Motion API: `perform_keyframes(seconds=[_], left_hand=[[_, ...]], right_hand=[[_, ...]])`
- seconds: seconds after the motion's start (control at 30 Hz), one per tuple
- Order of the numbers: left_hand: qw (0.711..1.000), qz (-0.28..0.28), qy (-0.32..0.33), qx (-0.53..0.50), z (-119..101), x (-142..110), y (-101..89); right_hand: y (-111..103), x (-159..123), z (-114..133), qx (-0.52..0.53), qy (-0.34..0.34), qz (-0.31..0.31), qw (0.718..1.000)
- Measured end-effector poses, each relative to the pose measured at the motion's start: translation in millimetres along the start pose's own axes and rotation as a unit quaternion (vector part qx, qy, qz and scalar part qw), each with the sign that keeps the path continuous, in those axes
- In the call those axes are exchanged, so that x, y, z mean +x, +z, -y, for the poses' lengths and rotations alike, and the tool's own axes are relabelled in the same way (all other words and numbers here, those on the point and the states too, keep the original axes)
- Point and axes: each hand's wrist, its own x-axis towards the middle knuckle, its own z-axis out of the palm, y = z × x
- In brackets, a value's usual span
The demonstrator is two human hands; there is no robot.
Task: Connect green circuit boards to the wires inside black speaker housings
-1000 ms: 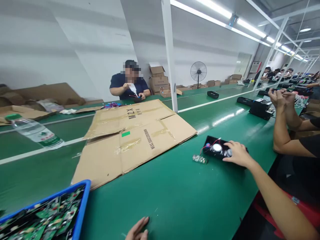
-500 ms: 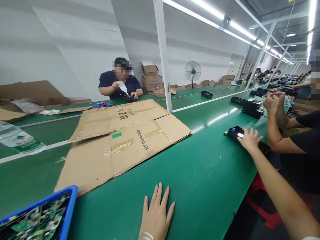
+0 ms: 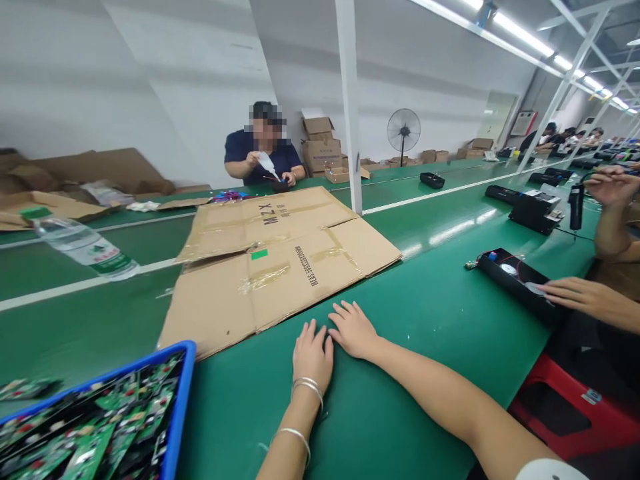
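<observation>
My left hand (image 3: 313,355), with silvery bangles on its wrist and forearm, lies on the green tabletop (image 3: 400,400) with its fingers stretched out. Close beside it on the right, my right hand (image 3: 354,331) rests palm down, fingers extended. Neither one holds anything. Just beyond my fingertips is the near edge of a flattened cardboard box (image 3: 235,300) with printing and a green sticker. To the right, a black housing (image 3: 515,280) with round silver parts and wires lies under a co-worker's hand (image 3: 590,300).
At lower left stands a blue bin (image 3: 187,400) full of green circuit boards. A plastic bottle (image 3: 95,250) lies at the left. Across the bench a person (image 3: 263,150) holds a white squeeze bottle. A white post (image 3: 350,107) rises behind the cardboard. A red stool (image 3: 575,407) is at lower right.
My right hand has left the black housing and come left beside my left hand. My left hand has reached forward toward the cardboard. A co-worker's hand now touches the housing. The view has turned left.
</observation>
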Motion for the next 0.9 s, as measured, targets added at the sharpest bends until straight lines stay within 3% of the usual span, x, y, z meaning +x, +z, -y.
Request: perform_keyframes(seconds=[0.1,0.5,0.6,0.73,0.9], left_hand=[[0.998,0.004,-0.040,0.042,3,4,-6.1],[0.996,0.033,-0.035,0.076,-10,-6,1.4],[0.996,0.053,-0.016,0.075,-10,-21,-1.3],[0.992,0.091,-0.008,0.084,-2,-85,-22.3],[0.979,0.126,-0.113,0.114,24,-227,-65.6]], right_hand=[[12,2,-7,0.009,-0.003,0.014,1.000],[25,3,-23,0.030,-0.019,-0.001,0.999],[26,2,-25,0.026,-0.022,-0.004,0.999],[25,-1,-27,0.039,-0.025,-0.007,0.999],[30,-8,-34,0.044,-0.049,-0.012,0.998]])
